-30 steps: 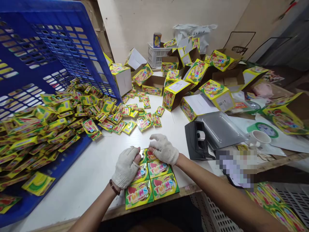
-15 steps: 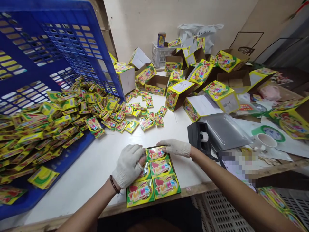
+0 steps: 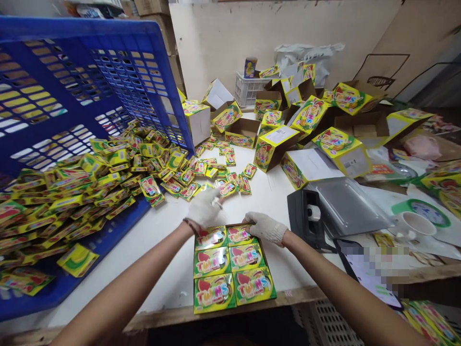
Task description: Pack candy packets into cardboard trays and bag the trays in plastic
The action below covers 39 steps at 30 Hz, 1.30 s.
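The left hand (image 3: 204, 207) is smeared by blur, so its fingers cannot be counted, nor can it be told whether anything is held in it. The fingertips of the right hand (image 3: 266, 227) are tucked out of sight at the far edge of the six flat packs (image 3: 230, 262), and their grip cannot be judged. Both forearms are cut off by the bottom edge. The blue crate (image 3: 108, 53) is cropped at the left, and much of its floor is covered by the heap of packets (image 3: 72, 192). Whatever lies beneath the pixelated patch (image 3: 374, 264) is concealed. The white basket (image 3: 248, 89) is half hidden by yellow cartons (image 3: 268, 103), whose small print cannot be read.
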Motion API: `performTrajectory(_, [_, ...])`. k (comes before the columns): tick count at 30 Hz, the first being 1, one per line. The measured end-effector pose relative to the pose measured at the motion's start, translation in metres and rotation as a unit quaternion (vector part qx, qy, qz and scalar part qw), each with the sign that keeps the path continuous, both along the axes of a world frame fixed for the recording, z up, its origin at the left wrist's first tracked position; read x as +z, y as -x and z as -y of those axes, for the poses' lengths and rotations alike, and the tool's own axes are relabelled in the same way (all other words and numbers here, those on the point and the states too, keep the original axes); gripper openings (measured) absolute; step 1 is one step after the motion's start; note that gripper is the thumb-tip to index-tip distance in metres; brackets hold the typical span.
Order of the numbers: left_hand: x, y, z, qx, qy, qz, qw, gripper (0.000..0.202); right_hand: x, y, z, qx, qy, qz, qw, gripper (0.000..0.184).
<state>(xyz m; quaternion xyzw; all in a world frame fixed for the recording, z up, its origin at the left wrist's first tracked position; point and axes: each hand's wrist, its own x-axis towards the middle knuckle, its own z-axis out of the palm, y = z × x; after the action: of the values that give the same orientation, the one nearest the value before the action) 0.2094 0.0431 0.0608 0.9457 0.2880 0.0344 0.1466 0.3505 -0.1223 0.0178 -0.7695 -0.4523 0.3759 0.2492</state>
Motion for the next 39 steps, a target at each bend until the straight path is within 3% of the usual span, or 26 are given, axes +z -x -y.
performTrajectory(2, [-0.013, -0.008, -0.031, 0.068, -0.007, -0.015, 0.998, 0.027, -0.004, 0.004, 0.006, -0.019, -0.006, -0.004, 1.000, 0.019])
performTrajectory(6, [-0.042, -0.009, -0.062, 0.102, 0.009, -0.020, 0.995, 0.028, -0.010, 0.007, 0.018, -0.071, -0.070, -0.048, 0.994, 0.028])
performTrajectory(10, [-0.043, 0.002, -0.068, 0.120, 0.056, 0.024, 0.991, 0.017, -0.008, 0.001, 0.020, -0.170, -0.167, -0.047, 0.970, 0.027])
performTrajectory(13, [-0.026, 0.015, -0.049, 0.115, 0.100, 0.090, 0.984, 0.027, -0.001, 0.005, 0.010, -0.195, -0.215, -0.065, 0.955, 0.026])
performTrajectory(16, [-0.008, 0.030, -0.003, 0.058, 0.184, 0.177, 0.965, 0.041, 0.010, 0.022, -0.003, -0.194, -0.242, -0.131, 0.942, 0.035])
performTrajectory(18, [-0.001, 0.038, 0.029, -0.015, 0.299, 0.246, 0.922, 0.040, 0.019, 0.031, -0.007, -0.182, -0.259, -0.158, 0.935, 0.040])
performTrajectory(19, [0.000, 0.039, 0.039, -0.037, 0.322, 0.251, 0.912, 0.038, 0.025, 0.033, -0.006, -0.169, -0.266, -0.159, 0.936, 0.042])
performTrajectory(21, [-0.002, 0.039, 0.042, -0.025, 0.281, 0.210, 0.936, 0.037, 0.035, 0.031, 0.002, -0.132, -0.260, -0.140, 0.946, 0.047])
performTrajectory(24, [-0.013, 0.030, 0.003, 0.082, 0.118, 0.115, 0.983, 0.031, 0.045, 0.024, 0.017, -0.031, -0.150, -0.098, 0.983, 0.049])
performTrajectory(26, [-0.023, 0.022, -0.034, 0.143, 0.053, 0.077, 0.985, 0.027, 0.046, 0.024, 0.022, 0.057, -0.062, -0.042, 0.996, 0.033])
performTrajectory(28, [-0.035, 0.016, -0.065, 0.192, 0.018, 0.036, 0.981, 0.030, 0.042, 0.032, 0.023, 0.139, -0.031, 0.057, 0.988, 0.012])
performTrajectory(31, [-0.050, 0.014, -0.087, 0.232, -0.024, -0.025, 0.972, 0.033, 0.027, 0.052, 0.021, 0.192, -0.075, 0.213, 0.955, 0.015])
performTrajectory(34, [-0.059, 0.018, -0.088, 0.227, -0.049, -0.056, 0.971, 0.038, 0.011, 0.067, 0.025, 0.186, -0.139, 0.281, 0.931, 0.010])
performTrajectory(36, [-0.060, 0.024, -0.084, 0.213, -0.052, -0.064, 0.973, 0.042, 0.003, 0.069, 0.029, 0.181, -0.174, 0.270, 0.929, 0.010])
performTrajectory(39, [-0.059, 0.037, -0.077, 0.184, -0.045, -0.058, 0.980, 0.042, 0.000, 0.059, 0.031, 0.137, -0.216, 0.177, 0.950, 0.009])
